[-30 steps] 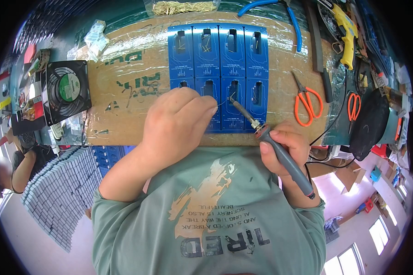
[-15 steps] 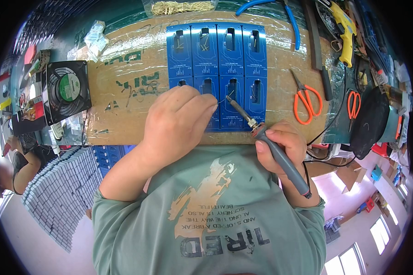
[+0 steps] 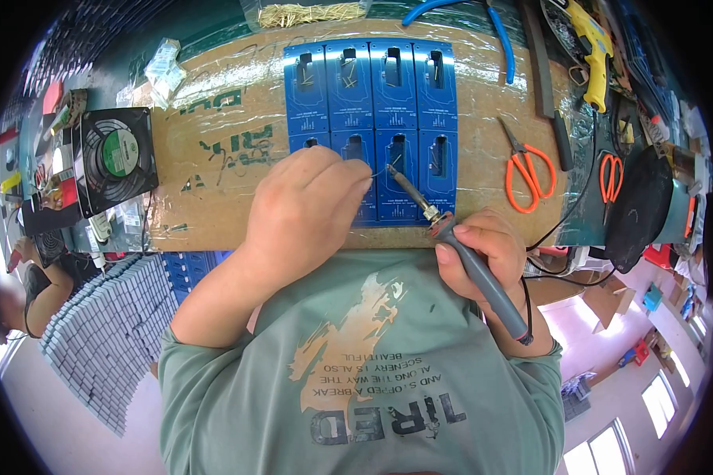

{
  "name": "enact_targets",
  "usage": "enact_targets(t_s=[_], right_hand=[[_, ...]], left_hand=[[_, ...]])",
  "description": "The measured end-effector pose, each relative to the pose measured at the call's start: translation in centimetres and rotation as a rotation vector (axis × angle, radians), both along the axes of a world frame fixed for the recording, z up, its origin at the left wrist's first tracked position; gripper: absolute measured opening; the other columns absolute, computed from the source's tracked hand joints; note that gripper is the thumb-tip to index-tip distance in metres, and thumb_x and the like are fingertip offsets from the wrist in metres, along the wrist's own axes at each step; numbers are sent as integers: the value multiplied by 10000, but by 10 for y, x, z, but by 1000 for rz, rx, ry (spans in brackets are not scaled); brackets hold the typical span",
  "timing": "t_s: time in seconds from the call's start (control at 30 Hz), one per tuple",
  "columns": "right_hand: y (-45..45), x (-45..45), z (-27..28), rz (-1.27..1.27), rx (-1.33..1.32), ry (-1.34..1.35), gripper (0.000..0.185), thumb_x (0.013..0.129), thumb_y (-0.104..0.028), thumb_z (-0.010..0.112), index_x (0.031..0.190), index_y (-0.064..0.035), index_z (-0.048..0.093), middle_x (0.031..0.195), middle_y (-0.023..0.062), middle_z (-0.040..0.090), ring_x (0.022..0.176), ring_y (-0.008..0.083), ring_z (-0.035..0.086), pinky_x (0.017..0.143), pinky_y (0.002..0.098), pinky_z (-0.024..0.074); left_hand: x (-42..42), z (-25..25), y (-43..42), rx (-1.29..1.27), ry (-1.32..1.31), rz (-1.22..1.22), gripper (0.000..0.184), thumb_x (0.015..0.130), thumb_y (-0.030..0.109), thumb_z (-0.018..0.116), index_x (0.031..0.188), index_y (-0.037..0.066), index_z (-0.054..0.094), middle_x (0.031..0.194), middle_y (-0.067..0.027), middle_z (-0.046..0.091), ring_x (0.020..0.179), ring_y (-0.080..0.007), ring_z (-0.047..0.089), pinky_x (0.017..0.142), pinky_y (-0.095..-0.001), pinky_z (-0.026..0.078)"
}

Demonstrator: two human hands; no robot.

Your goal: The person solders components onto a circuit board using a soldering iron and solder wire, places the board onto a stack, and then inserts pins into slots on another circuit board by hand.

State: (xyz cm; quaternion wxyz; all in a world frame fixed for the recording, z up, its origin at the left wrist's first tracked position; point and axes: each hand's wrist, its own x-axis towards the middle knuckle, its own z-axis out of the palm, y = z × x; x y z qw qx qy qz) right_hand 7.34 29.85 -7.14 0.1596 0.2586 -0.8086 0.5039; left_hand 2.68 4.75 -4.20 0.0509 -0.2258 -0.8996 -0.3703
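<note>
Several blue circuit boards (image 3: 394,99) lie in two rows, with rectangular cutouts that hold thin gold pins. My left hand (image 3: 305,210) is over the lower left boards, thumb and forefinger pinched on a thin solder wire (image 3: 379,173). The wire reaches toward a cutout in the lower row. My right hand (image 3: 483,249) grips the grey handle of a soldering iron (image 3: 486,281). Its tip is at the left edge of that cutout, close to the wire's end; whether they touch is too small to tell.
A fan (image 3: 117,158) stands at the left. Orange-handled scissors (image 3: 528,178), blue-handled pliers (image 3: 502,43) and a yellow glue gun (image 3: 594,59) lie at the right. A bag of gold pins (image 3: 313,13) is behind the boards. Another person (image 3: 43,297) is at far left.
The boards sit slightly further left in view. The soldering iron and my right hand have shifted a little left with them, and my left hand keeps its pinch.
</note>
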Motion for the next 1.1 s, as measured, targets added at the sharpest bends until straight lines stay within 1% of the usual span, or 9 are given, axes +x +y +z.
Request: enact_targets(t_s=[0.13, 0.23, 0.3, 0.33, 0.43, 0.47, 0.67, 0.97, 1.1], right_hand=[[4, 1, 1, -6, -9, -15, 439, 712, -24, 838, 1080, -39, 599, 790, 104, 689, 615, 258, 657, 546, 338, 496], [13, 0, -4, -42, -78, -42, 407, 752, -11, 816, 1090, -27, 590, 792, 112, 681, 618, 252, 648, 561, 341, 504], [20, 0, -2, -97, -85, -54, 380, 780, -4, 797, 1095, -21, 586, 819, 123, 679, 665, 242, 657, 596, 337, 516], [23, 4, -1, -132, -91, -131, 346, 814, 22, 757, 1104, -11, 571, 933, 139, 649, 804, 236, 672, 717, 342, 549], [24, 3, 3, -127, -256, -251, 325, 840, 52, 718, 1115, 2, 551, 1031, 143, 588, 921, 238, 663, 836, 368, 558], [25, 0, 3, -106, -260, -231, 320, 851, 71, 695, 1122, 8, 537, 1048, 136, 551, 927, 240, 661, 872, 390, 561], [24, -3, 1, -139, -245, -165, 306, 857, 53, 705, 1112, 18, 539, 1039, 155, 596, 876, 225, 668, 815, 355, 566], [24, -11, -2, -168, -144, -106, 300, 835, -6, 752, 1066, 14, 562, 874, 141, 668, 688, 156, 628, 588, 267, 494], [25, -11, -1, -171, -132, -113, 291, 829, -14, 756, 1047, 4, 565, 848, 131, 671, 665, 160, 623, 575, 264, 485]], left_hand=[[1, 11, 1, 78, -156, 160, 103, 869, 43, 704, 971, 57, 701, 840, -105, 645, 769, -306, 643, 685, -383, 525], [0, 15, 1, 251, -299, 262, 119, 886, 56, 703, 1005, 69, 702, 865, -112, 664, 772, -310, 648, 677, -370, 525], [-5, 19, 0, 186, -270, 187, 135, 878, 59, 714, 1012, 75, 704, 880, -108, 679, 773, -306, 652, 682, -370, 530], [-7, 19, 1, 155, -255, 149, 143, 874, 61, 720, 1015, 79, 704, 887, -105, 686, 773, -304, 655, 685, -370, 532], [-9, 16, 10, -41, -89, 52, 131, 864, 51, 721, 991, 74, 695, 886, -94, 699, 781, -301, 666, 697, -371, 541], [-8, 13, 14, -24, -87, 73, 121, 878, 59, 716, 996, 64, 693, 893, -95, 698, 788, -292, 667, 699, -361, 536], [-16, 1, 33, -29, 15, 34, 71, 881, 61, 711, 945, 56, 679, 890, -99, 682, 801, -286, 664, 696, -370, 528], [-26, -4, 43, -56, 108, -14, 88, 853, 55, 725, 924, 56, 673, 859, -96, 651, 786, -292, 650, 680, -384, 517], [-28, -4, 44, -69, 110, -16, 89, 850, 53, 726, 922, 55, 673, 850, -98, 646, 779, -295, 646, 677, -385, 515]])
